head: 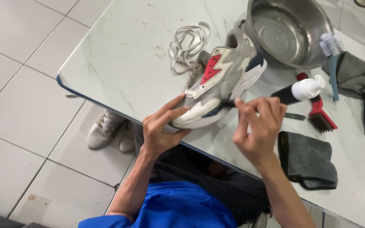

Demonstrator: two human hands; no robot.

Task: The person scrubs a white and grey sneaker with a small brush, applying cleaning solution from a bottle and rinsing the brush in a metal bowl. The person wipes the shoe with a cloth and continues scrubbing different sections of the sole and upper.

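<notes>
Grey-white sneaker [216, 86] with red panel, unlaced, lying on its side at the table edge, small dark brush [230, 103] against its side

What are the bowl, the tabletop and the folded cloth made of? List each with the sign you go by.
Bowl: metal, likely stainless steel; shiny grey walls with bright reflections.
Tabletop: looks like polished marble or a marble-look slab; pale, glossy, faint grey veins, thin dark edge. Which one cannot be told.
Folded cloth: soft grey fabric, perhaps microfibre; matte, fuzzy surface with a dark stitched hem.
</notes>
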